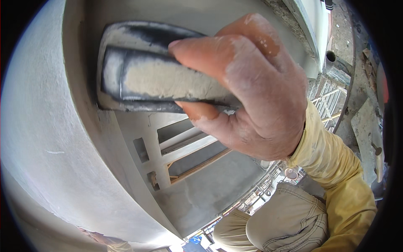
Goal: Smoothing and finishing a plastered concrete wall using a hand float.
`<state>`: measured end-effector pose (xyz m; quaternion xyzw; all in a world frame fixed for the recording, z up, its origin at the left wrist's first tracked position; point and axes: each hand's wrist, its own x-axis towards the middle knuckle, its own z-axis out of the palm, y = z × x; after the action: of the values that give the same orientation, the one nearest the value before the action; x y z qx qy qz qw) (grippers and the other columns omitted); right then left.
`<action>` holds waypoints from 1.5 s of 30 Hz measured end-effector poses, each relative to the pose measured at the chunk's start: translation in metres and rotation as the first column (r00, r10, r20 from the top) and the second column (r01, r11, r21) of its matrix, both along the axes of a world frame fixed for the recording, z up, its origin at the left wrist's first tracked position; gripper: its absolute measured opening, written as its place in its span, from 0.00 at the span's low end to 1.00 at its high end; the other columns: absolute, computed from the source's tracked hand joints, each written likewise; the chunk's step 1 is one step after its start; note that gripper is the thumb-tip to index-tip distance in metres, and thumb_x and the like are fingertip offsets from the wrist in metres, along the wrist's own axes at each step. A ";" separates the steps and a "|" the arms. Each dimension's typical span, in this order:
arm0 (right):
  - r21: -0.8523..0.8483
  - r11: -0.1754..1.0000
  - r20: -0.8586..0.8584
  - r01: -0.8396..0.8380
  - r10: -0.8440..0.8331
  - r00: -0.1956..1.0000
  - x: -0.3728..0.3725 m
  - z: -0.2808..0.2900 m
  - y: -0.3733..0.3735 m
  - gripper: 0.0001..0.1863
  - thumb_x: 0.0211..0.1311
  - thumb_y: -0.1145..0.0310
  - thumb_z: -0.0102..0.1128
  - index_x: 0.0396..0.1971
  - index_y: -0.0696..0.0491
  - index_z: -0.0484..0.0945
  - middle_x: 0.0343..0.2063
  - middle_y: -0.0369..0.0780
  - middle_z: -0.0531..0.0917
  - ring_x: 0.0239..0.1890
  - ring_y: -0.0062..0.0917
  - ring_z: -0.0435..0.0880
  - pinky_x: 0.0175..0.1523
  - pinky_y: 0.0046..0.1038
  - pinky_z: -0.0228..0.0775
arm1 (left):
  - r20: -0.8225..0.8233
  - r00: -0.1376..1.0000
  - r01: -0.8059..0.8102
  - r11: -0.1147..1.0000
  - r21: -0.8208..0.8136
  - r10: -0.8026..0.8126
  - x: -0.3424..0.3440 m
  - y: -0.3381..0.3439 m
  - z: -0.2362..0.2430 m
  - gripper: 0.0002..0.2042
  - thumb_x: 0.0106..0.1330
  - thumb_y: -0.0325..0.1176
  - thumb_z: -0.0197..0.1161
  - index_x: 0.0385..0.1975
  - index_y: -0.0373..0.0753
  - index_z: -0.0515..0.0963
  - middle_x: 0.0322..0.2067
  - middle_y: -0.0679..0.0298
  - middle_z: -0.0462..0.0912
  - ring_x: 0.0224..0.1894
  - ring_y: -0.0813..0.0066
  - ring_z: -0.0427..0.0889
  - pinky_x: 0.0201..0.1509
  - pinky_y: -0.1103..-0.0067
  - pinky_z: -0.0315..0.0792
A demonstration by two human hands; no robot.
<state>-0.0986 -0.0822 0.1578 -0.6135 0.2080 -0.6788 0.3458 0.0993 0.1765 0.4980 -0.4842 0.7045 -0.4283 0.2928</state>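
Grey rendered wall face (50,138) fills the left side, smooth, curved by the lens, with an edge running down toward lower centre. Left hand (98,238) only shows as a sliver at the bottom edge, low against that wall, with a bit of yellow cuff; cannot tell whether it is open or gripping anything. Trowel-type float (155,77) sits right of the wall face, pressed flat against the recessed plaster surface (201,17) in the upper centre: dark metal blade, rounded left end, worn and smeared with pale grey mortar; a thick block handle on top is caked with the same dried mix, dark only at its left end. Right hand (252,88) is clamped around the right part of that handle, fingers over the top, thumb under it, skin dusted with cement; yellow sleeve (336,176) runs off to lower right of the float. Below the float, far down, a concrete building (180,151) with rectangular openings and a timber batten. Right of that, beige trousers (285,222) on the person's knee. Scaffold framing (331,101) right of the hand. Containers: a few small round ones (290,173) down by the sleeve, well below the float; too small to tell contents.
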 end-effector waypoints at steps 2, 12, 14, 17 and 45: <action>0.091 0.956 0.109 0.278 -0.287 0.952 0.000 -0.008 -0.007 0.24 0.45 0.73 0.72 0.46 0.54 0.77 0.30 0.34 0.71 0.27 0.18 0.69 0.28 0.19 0.63 | 0.002 1.000 -0.003 1.000 0.007 0.003 0.000 0.000 0.000 0.40 0.64 0.62 0.44 0.70 0.41 0.51 0.67 0.48 0.57 0.67 0.41 0.58 0.67 0.48 0.55; 0.322 0.526 0.519 -0.787 0.598 0.611 0.004 -0.043 0.090 0.30 0.60 0.62 0.66 0.54 0.61 0.63 0.36 0.40 0.72 0.35 0.20 0.71 0.40 0.25 0.68 | -0.005 1.000 -0.007 1.000 0.023 0.008 0.000 -0.002 0.006 0.39 0.65 0.61 0.43 0.70 0.40 0.52 0.67 0.47 0.58 0.67 0.41 0.58 0.66 0.48 0.55; 0.162 0.035 0.849 -0.986 0.504 0.157 0.020 -0.037 0.105 0.29 0.65 0.60 0.60 0.57 0.60 0.60 0.41 0.40 0.73 0.45 0.22 0.74 0.53 0.28 0.68 | -0.006 1.000 -0.011 1.000 0.027 0.012 0.000 -0.001 0.009 0.38 0.65 0.60 0.43 0.69 0.40 0.52 0.67 0.47 0.58 0.67 0.41 0.58 0.66 0.48 0.55; -0.104 -0.221 0.941 -0.970 0.294 -0.168 0.047 -0.030 0.108 0.26 0.66 0.60 0.59 0.56 0.58 0.61 0.44 0.40 0.74 0.50 0.24 0.75 0.60 0.33 0.67 | 0.031 0.999 -0.013 0.998 0.067 0.011 -0.001 -0.002 0.010 0.38 0.65 0.60 0.43 0.69 0.40 0.52 0.67 0.47 0.58 0.67 0.41 0.58 0.66 0.48 0.55; 0.051 -0.396 0.946 -0.917 0.315 -0.083 0.019 -0.145 0.116 0.34 0.65 0.56 0.58 0.66 0.49 0.55 0.58 0.41 0.69 0.61 0.31 0.69 0.65 0.45 0.59 | -0.348 -0.554 0.129 0.491 0.862 0.756 -0.129 -0.002 -0.107 0.15 0.73 0.39 0.51 0.39 0.32 0.77 0.33 0.57 0.79 0.32 0.71 0.81 0.36 0.78 0.75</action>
<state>-0.0800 0.0338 0.0132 -0.0438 -0.0827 -0.1617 0.9824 -0.0301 0.1744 0.3906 -0.7251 0.4133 0.5375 -0.1208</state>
